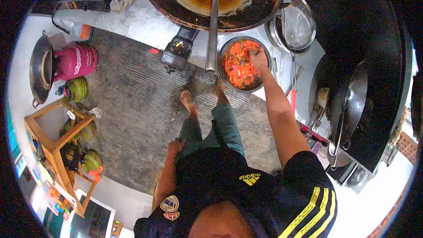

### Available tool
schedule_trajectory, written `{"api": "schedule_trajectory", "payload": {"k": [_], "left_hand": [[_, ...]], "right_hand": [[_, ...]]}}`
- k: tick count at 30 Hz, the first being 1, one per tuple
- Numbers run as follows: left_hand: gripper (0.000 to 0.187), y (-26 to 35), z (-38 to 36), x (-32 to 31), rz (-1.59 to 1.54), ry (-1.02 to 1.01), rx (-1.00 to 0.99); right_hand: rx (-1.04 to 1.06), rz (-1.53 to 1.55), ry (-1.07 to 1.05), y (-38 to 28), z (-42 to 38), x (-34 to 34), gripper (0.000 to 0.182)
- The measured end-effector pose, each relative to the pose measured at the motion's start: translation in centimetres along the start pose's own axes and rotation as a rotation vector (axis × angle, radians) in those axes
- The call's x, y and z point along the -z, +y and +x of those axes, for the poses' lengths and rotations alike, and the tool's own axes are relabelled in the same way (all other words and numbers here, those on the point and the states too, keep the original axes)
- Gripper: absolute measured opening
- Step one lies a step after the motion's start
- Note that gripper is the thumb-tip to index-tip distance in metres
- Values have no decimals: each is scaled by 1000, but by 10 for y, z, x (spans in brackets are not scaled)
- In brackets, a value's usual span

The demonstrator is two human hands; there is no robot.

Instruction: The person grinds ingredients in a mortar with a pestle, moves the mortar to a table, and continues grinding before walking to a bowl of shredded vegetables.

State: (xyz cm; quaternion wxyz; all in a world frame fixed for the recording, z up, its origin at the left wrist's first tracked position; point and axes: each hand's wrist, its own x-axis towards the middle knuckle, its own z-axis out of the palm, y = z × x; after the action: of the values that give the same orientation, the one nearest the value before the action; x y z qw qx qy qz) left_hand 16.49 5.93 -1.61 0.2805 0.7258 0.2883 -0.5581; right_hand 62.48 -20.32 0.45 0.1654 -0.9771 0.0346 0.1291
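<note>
**One dark bowl [245, 90], red chopped mix [235, 68]**

Left hand [177, 145] by thigh [190, 133]; openness unclear. Right hand [260, 58]: fingers bunched in mix, hold unclear. Mix probably soft, clumping; pinch from top. Bowl on counter [140, 23], likely heavy: grip rim. Beyond: wok [174, 12].

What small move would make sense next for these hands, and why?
Probably bringing the left hand up to steady the near rim of the bowl. The right hand is down in the red mixture, the bowl sits right at the front edge of the counter, and the left hand is down beside the trouser leg, away from the bowl.
</note>
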Motion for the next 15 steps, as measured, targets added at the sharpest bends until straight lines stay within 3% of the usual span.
{"api": "schedule_trajectory", "payload": {"k": [2,4,6,8,11,13,15], "left_hand": [[85,-7,5,-3,39,6,-107],[86,-8,12,-17,5,43,-117],[86,-22,13,-22,-54,119,-30],[85,-16,13,-18,-18,48,-1],[85,-1,3,0,-5,33,6],[85,-10,0,-11,11,37,-8],[83,-23,28,-32,7,93,-54]], "right_hand": [[-51,95,-7,-14,-21,-6,53],[264,18,165,0,-42,-34,46],[279,127,-33,29,-19,-38,40],[90,418,-601,37,34,10,35],[-195,633,-469,24,64,-6,36],[118,255,-150,-2,1,-21,42],[208,-65,108,-24,-38,-22,47]]}}
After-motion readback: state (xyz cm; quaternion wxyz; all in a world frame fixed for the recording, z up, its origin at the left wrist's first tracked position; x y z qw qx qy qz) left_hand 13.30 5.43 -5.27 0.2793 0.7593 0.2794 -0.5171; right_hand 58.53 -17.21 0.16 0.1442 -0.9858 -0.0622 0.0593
